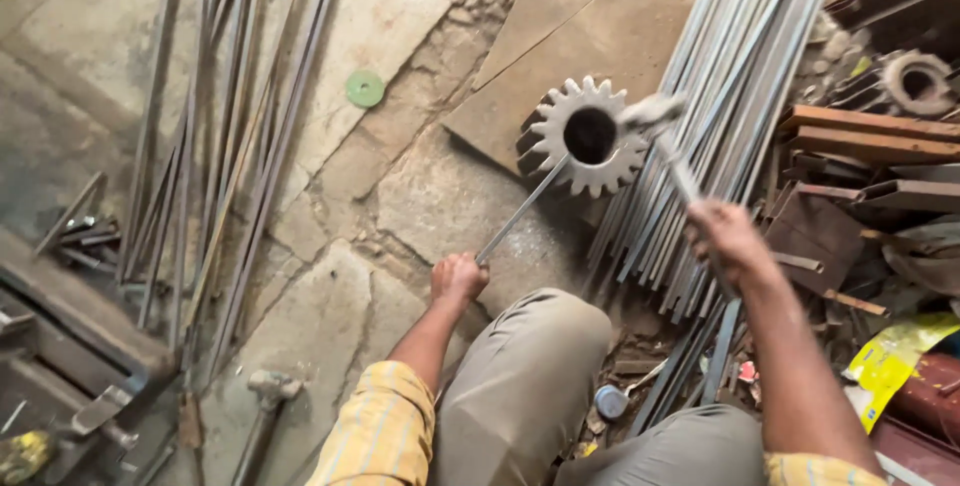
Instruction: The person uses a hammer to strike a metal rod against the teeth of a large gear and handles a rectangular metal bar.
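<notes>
Hammer, gripped shut in the right hand, might glance off the rod the left hand clenches against the gear.

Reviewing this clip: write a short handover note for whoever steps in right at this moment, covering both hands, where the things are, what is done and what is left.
Left hand: closed on a thin metal rod whose far end rests on the gear.
Right hand: closed on a hammer, raised, its head blurred just beside the gear's bore.
Gear: stands on edge on a steel plate on the stone floor, next to a bundle of flat bars.
Done: rod set against the gear, hammer up.
Left: cannot tell how much hammering remains; the gear shows no visible change.
Spare hammer lies on the floor on the left.
</notes>
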